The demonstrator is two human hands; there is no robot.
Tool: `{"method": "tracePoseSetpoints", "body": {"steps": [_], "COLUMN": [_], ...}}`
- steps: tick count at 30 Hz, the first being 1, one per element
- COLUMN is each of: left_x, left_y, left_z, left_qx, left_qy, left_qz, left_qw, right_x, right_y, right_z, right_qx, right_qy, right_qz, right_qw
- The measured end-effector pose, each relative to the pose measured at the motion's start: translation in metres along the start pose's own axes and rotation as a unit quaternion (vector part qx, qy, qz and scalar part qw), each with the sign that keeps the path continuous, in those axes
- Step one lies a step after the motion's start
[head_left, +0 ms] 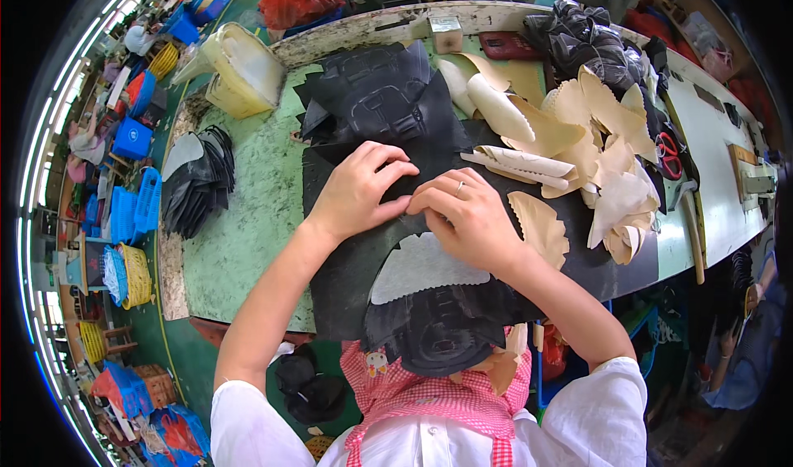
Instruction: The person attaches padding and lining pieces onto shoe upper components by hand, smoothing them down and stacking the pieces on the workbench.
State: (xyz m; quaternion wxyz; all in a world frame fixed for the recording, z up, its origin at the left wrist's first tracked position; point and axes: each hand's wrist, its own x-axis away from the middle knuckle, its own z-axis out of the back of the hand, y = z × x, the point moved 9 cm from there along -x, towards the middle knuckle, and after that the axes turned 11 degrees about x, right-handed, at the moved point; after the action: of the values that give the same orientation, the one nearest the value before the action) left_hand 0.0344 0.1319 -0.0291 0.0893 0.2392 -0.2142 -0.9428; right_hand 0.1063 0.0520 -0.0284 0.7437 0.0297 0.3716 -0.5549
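Observation:
My left hand [363, 188] is curled over a black, leather-like piece [429, 168], its thumb and fingers bent against the material. Beside it my right hand [469, 218], with a ring on one finger, is closed in a pinch at the same piece; its fingertips nearly touch my left thumb and hide the pinched edge. Just beyond the hands lies a pile of black shaped pieces [384, 104] with moulded outlines. Nearer to me, a grey-white piece with a scalloped edge [425, 273] lies on more black pieces [438, 327] at the table's front edge.
Cream cut pieces [607, 137] are heaped on the right, beside a crumpled black bundle [582, 42]. Red-handled scissors [669, 155] and a hammer [692, 227] lie farther right. On the left are a stack of black pieces [198, 182] and a yellowed plastic container [239, 71].

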Motion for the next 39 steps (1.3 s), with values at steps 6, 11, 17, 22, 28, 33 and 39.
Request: {"method": "tracePoseSetpoints", "body": {"steps": [6, 11, 17, 22, 28, 33, 39], "left_x": [0.000, 0.018, 0.054, 0.046, 0.028, -0.022, -0.079], "left_y": [-0.019, -0.044, -0.011, 0.024, 0.045, 0.052, 0.067], "left_z": [0.007, 0.076, 0.204, 0.077, 0.024, 0.041, -0.013], "left_qx": [0.003, 0.066, 0.272, 0.280, 0.181, 0.046, -0.071], "left_qy": [0.067, 0.327, 0.571, 0.291, 0.130, 0.147, 0.052], "left_qz": [0.038, 0.136, 0.114, 0.231, 0.168, 0.054, -0.106], "left_qw": [0.997, 0.933, 0.766, 0.885, 0.960, 0.987, 0.990], "right_x": [0.006, 0.000, -0.005, -0.016, 0.001, 0.011, 0.048], "right_y": [0.000, 0.001, 0.028, 0.097, 0.121, 0.072, 0.042], "right_z": [-0.008, -0.034, -0.010, 0.077, 0.069, 0.091, 0.133], "right_qx": [0.002, 0.096, -0.070, 0.337, 0.006, -0.096, -0.128], "right_qy": [-0.027, -0.111, -0.089, 0.138, -0.044, -0.072, -0.098], "right_qz": [0.001, -0.057, -0.074, -0.234, -0.352, -0.282, -0.249], "right_qw": [1.000, 0.988, 0.991, 0.901, 0.935, 0.952, 0.955]}}
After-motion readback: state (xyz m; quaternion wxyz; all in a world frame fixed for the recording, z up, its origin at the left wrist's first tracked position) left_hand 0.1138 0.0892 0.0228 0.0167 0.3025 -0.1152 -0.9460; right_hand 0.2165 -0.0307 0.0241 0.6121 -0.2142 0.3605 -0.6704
